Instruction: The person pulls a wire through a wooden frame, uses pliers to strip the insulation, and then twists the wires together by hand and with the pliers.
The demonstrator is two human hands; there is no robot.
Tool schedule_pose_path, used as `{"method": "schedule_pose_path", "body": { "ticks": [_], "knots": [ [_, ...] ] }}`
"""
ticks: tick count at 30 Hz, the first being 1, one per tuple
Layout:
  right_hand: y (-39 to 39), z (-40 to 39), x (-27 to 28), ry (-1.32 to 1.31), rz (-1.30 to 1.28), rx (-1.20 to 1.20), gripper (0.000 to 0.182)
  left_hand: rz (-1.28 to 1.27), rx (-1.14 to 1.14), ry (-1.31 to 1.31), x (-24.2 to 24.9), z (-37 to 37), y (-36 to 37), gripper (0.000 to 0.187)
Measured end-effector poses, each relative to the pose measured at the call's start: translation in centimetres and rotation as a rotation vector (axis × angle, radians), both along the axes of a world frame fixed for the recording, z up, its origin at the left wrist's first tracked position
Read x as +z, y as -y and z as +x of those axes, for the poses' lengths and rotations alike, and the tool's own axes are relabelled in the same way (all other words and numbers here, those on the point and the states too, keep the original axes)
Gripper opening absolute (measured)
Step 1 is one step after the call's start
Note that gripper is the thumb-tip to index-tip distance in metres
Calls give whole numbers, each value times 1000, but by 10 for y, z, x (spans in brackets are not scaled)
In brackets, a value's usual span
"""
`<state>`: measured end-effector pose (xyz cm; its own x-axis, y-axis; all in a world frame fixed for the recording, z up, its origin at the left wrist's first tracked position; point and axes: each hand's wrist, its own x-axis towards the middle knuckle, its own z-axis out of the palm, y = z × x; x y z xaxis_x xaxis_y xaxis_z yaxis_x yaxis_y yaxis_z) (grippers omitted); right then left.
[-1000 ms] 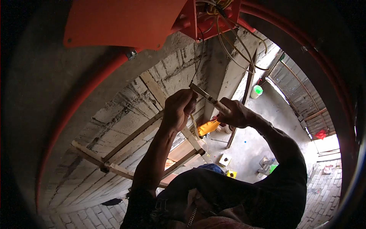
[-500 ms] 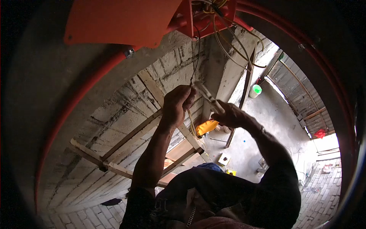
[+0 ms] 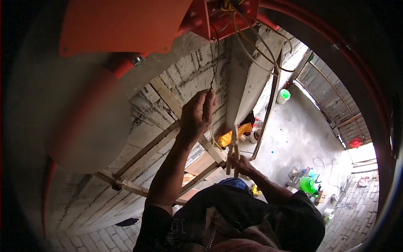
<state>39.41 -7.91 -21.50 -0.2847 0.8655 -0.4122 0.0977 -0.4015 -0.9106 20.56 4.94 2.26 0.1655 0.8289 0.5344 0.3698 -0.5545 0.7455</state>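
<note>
My left hand (image 3: 198, 112) is raised in the middle, its fingertips pinched on the lower end of a thin dark wire (image 3: 217, 61). That wire hangs from an orange-red junction box (image 3: 235, 26) overhead. A pale wire (image 3: 213, 136) trails below the same hand. Lower down and to the right, my right hand (image 3: 241, 164) is closed around the handles of a pair of pliers (image 3: 235, 143). The plier jaws point upward, apart from the wire. Several loose pale and brown wires (image 3: 262, 40) dangle out of the box.
An orange-red plate (image 3: 121, 25) hangs at upper left beside a red conduit (image 3: 124, 67). A wooden frame (image 3: 147, 147) stands against the block wall. Far below, the floor (image 3: 289, 130) holds a white bucket (image 3: 283, 97) and a green object (image 3: 307, 184). A blurred grey patch covers part of the left side.
My right hand has lowered the pliers from beside my left hand towards my chest, jaws now upward. My left hand keeps its pinch on the wire, slightly shifted.
</note>
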Motion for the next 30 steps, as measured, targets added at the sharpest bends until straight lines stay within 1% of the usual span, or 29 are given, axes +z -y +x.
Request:
{"method": "schedule_pose_path", "body": {
  "ticks": [1, 2, 3, 4, 5, 6, 7, 8, 10, 11, 12, 13, 14, 15, 16, 17, 18, 20, 21, 22, 23, 24, 25, 26, 27, 28, 29, 30],
  "knots": [
    [1, -5, 1, 28, 32, 32, 43, 30, 3, -66, -2, -2, -2, 27],
    [0, -9, 2, 56, 62, 65, 40, 31, 3, -66, -4, -4, -1, 27],
    [-1, -12, 5, 187, 101, 126, 38, 127, 37, -118, -7, -8, 3, 29],
    [-2, -17, 5, 186, 100, 126, 38, 222, 70, -169, -11, -14, 8, 33],
    [-3, -22, 4, 282, 235, 134, 38, 180, 75, -68, -18, -23, 13, 40],
    [-4, -26, 3, 377, 367, 139, 38, 157, 127, -70, -24, -36, 21, 41],
    [-7, -28, 6, 411, 375, 196, 41, 202, 188, -118, -30, -51, 27, 41],
    [-11, -31, 4, 411, 367, 192, 41, 244, 249, -165, -35, -69, 32, 42],
    [-20, -37, -10, 418, 365, 168, 39, 352, 353, -423, -37, -107, 39, 45],
    [-27, -39, -40, 448, 709, 195, 34, 271, 377, -503, -38, -124, 42, 48],
    [-28, -41, -42, 448, 703, 196, 34, 186, 402, -585, -39, -139, 46, 50],
    [-32, -45, -37, 387, 598, 115, 29, -33, 357, -603, -38, -150, 49, 53],
    [-38, -47, -27, 328, 492, 33, 27, -42, 353, -604, -31, -147, 49, 53],
    [-42, -44, -15, 260, 192, 75, 26, -333, 251, -629, -21, -142, 47, 52],
    [-41, -45, -48, 288, 78, 43, 28, -629, 145, -644, -19, -140, 45, 52],
    [-39, -43, -66, 300, 216, 64, 30, -530, 128, -727, -30, -143, 39, 48],
    [-35, -41, -79, 309, 348, 88, 33, -559, 123, -725, -36, -149, 30, 48],
    [-38, -35, -65, 141, -82, 65, 38, -945, -56, -522, -58, -166, 17, 48],
    [-47, -39, -38, 293, -220, 108, 44, -988, -90, -442, -55, -163, 19, 46],
    [-46, -35, -65, 366, -65, 80, 48, -1035, -122, -359, -43, -160, 21, 44],
    [-46, -35, -52, 217, -14, 44, 48, -1044, -135, -341, -49, -163, 19, 42],
    [-50, -32, -75, 174, 75, 49, 48, -1050, -151, -321, -58, -168, 17, 40],
    [-52, -35, -80, 287, 173, 62, 37, -1013, -137, -336, -63, -172, 18, 41],
    [-56, -29, -109, 382, 831, 212, 34, -969, -123, -349, -68, -175, 19, 42],
    [-53, -24, -137, 777, 1334, 169, 39, -925, -113, -370, -74, -176, 22, 44],
    [-47, -32, -96, 340, 677, 146, 41, -877, -98, -391, -78, -177, 23, 47],
    [-55, -30, -116, 316, 902, 159, 39, -838, -99, -439, -82, -177, 23, 50],
    [-49, -42, -81, -47, 189, -36, 42, -789, -95, -489, -85, -177, 23, 53]
  ]
}}
